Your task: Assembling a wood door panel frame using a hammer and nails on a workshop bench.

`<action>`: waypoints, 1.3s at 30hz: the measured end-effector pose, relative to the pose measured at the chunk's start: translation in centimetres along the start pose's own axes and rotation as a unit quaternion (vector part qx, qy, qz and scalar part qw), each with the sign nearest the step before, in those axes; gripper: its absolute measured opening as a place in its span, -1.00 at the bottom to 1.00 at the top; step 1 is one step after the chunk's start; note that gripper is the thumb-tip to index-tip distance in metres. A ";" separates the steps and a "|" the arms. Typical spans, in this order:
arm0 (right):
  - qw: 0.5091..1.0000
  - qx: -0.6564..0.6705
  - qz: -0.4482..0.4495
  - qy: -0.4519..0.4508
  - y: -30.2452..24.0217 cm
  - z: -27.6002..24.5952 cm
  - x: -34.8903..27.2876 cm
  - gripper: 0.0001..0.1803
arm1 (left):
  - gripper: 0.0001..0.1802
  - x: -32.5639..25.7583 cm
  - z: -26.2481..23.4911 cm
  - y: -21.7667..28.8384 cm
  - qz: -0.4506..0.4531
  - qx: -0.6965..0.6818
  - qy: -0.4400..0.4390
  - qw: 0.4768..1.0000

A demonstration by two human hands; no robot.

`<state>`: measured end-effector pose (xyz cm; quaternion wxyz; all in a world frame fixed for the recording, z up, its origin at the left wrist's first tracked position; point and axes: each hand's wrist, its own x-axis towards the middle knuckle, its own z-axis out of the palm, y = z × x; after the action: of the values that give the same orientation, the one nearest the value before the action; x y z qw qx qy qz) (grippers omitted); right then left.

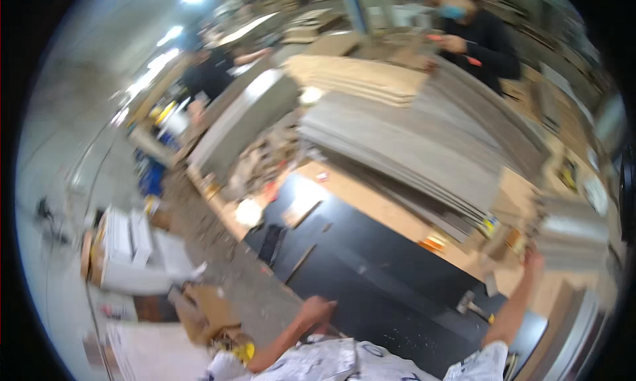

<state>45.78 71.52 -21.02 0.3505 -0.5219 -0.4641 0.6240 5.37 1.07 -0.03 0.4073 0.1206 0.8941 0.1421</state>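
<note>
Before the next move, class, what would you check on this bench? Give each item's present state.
1. Left hand rests at the black panel edge: ok.
2. Right hand reaches the small board stack; grip: cannot tell, blurred.
3. Hammer lies flat on the panel, apart from both hands: ok.
4. Panel free of scraps: not ok, wood offcuts lie on it.
5. Co-worker stands beyond the big stack, away from the hands: ok.
</note>
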 end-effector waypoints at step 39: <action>0.795 0.261 -0.339 0.429 -18.5 21.3 -75.1 -0.38 | -0.72 35.3 -45.4 -9.9 0.122 -0.016 0.439 0.890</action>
<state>39.86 3.69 21.46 0.8258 -0.4340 -0.2330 0.2746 -52.77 -3.52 0.45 -0.0449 0.1471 0.9576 0.2434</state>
